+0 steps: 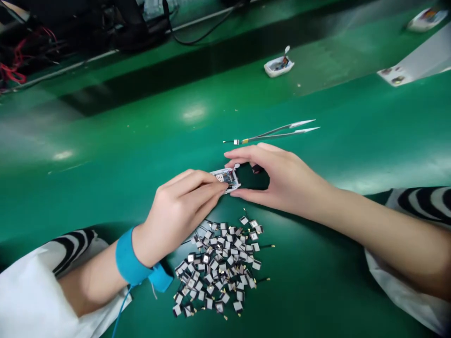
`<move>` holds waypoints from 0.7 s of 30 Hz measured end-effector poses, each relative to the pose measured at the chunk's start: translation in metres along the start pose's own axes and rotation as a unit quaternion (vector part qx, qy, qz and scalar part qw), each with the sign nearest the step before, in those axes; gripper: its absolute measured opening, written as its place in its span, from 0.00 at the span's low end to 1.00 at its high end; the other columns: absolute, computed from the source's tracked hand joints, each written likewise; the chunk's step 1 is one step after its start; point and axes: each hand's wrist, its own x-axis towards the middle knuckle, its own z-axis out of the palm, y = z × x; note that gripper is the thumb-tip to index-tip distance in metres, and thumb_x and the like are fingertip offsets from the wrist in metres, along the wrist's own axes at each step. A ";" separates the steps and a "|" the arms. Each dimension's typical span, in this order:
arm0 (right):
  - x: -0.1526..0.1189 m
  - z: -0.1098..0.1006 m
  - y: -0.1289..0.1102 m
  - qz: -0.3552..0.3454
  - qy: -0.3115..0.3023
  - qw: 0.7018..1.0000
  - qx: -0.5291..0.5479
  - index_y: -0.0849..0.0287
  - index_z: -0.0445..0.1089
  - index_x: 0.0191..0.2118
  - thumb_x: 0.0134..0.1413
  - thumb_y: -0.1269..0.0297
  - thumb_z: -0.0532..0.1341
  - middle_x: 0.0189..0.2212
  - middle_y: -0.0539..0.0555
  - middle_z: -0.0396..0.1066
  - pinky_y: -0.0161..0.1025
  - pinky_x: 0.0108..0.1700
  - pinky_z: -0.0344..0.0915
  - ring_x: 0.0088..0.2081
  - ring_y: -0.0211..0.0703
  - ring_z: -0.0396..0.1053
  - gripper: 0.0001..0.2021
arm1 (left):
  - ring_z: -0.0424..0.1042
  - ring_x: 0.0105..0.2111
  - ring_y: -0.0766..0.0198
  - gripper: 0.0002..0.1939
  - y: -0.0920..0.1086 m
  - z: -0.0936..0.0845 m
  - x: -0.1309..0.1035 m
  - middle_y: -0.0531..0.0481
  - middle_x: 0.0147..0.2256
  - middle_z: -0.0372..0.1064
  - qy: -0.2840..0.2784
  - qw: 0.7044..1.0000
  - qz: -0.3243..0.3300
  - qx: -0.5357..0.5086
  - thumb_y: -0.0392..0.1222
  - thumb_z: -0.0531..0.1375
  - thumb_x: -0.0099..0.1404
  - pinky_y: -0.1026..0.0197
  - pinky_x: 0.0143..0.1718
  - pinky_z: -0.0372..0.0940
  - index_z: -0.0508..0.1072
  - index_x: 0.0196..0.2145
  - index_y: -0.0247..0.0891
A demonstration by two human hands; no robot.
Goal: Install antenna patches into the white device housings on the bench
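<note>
Holding small white device (227, 180) above green table (105, 197): left hand (172, 211) pinching it, right hand (282, 176) curved at its far end, fingertips seemingly touching; small square parts (218, 267) piled below.

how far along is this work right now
Looks done: a circuit board sits in the open casing. In hand: the left hand holds that casing, the right hand at its end. Seemingly left: closing it up; small square parts lie loose, and another casing stands open farther back.
</note>
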 end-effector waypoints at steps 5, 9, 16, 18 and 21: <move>0.001 -0.001 0.000 0.008 -0.003 1.000 0.001 0.61 0.61 0.45 0.44 0.62 0.61 0.37 0.50 0.68 0.38 0.41 0.64 0.41 0.40 0.64 0.20 | 0.67 0.33 0.70 0.06 0.002 0.000 0.002 0.51 0.33 0.68 -0.002 1.000 -0.010 0.016 0.34 0.57 0.58 0.68 0.34 0.63 0.72 0.35 0.36; 0.002 -0.001 -0.001 0.024 -0.007 1.000 0.015 0.60 0.62 0.44 0.43 0.60 0.61 0.37 0.50 0.67 0.39 0.41 0.64 0.40 0.41 0.64 0.20 | 0.67 0.34 0.69 0.06 0.004 -0.001 0.004 0.52 0.33 0.68 -0.009 1.000 -0.022 0.013 0.34 0.57 0.58 0.67 0.35 0.64 0.72 0.35 0.37; 0.004 -0.002 -0.002 0.050 -0.019 0.998 0.035 0.56 0.62 0.42 0.42 0.58 0.62 0.36 0.47 0.66 0.41 0.41 0.64 0.42 0.42 0.64 0.19 | 0.68 0.33 0.68 0.07 0.006 -0.001 0.005 0.53 0.34 0.68 -0.013 0.999 -0.049 0.016 0.36 0.56 0.59 0.66 0.34 0.65 0.71 0.36 0.42; 0.004 -0.002 -0.002 0.049 -0.021 0.998 0.028 0.56 0.62 0.43 0.41 0.59 0.63 0.37 0.47 0.66 0.40 0.41 0.65 0.42 0.42 0.65 0.20 | 0.68 0.33 0.68 0.07 0.007 -0.002 0.005 0.53 0.34 0.68 -0.018 0.998 -0.050 0.018 0.36 0.56 0.59 0.66 0.34 0.65 0.71 0.36 0.41; 0.003 -0.001 -0.002 0.051 -0.025 0.998 0.024 0.58 0.61 0.43 0.40 0.61 0.64 0.37 0.48 0.66 0.40 0.41 0.65 0.41 0.42 0.65 0.21 | 0.68 0.32 0.68 0.07 0.007 -0.002 0.007 0.53 0.33 0.68 -0.018 0.998 -0.049 0.025 0.36 0.56 0.59 0.66 0.33 0.64 0.71 0.35 0.41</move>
